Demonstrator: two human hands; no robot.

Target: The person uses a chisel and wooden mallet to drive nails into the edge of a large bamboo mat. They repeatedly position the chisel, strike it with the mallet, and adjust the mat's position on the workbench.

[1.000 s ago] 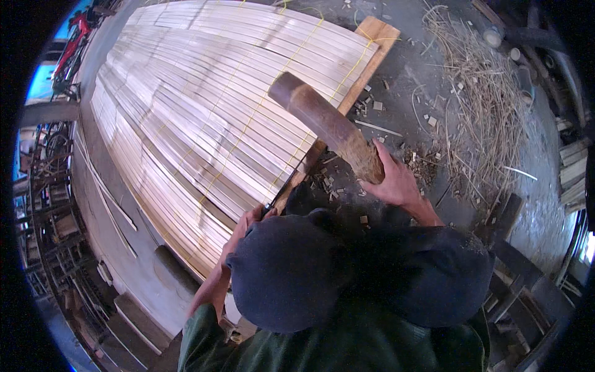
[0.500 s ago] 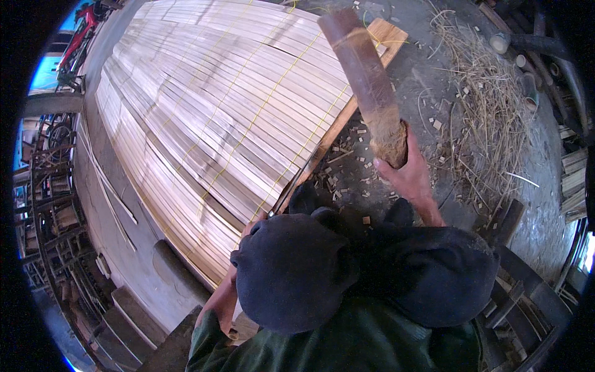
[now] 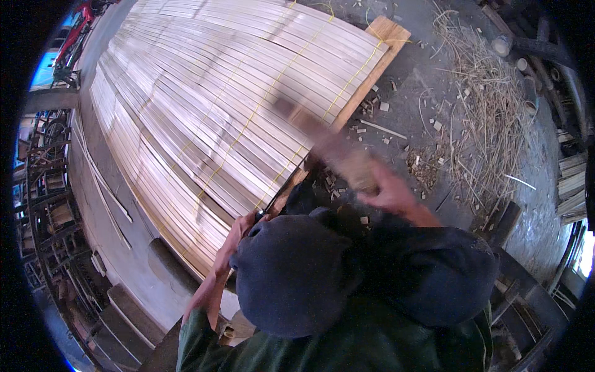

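My right hand point(image 3: 396, 193) is wrapped round the worn lower end of a thick brown wooden club point(image 3: 325, 141), smeared by motion. The club slants up and left, its far end over the edge of a wide mat of pale wooden slats point(image 3: 204, 105) strung with yellow cord. At the mat's near corner, my left hand point(image 3: 238, 232) is closed, partly hidden behind my dark-clothed knee. A small dark tool point(image 3: 261, 215) with a shiny spot shows at its fingers, against the slat ends; its kind cannot be made out.
A wooden board point(image 3: 372, 71) runs along under the mat's right edge. Small offcuts and a heap of straw-like shavings point(image 3: 486, 105) cover the floor on the right. Poles point(image 3: 527, 49) lie at the far right. A rack point(image 3: 52, 204) and a dark log point(image 3: 167, 263) are on the left.
My right hand has swung the club down and left, toward the mat's edge. My left hand stays at the near corner, its fingers and the dark tool now showing more.
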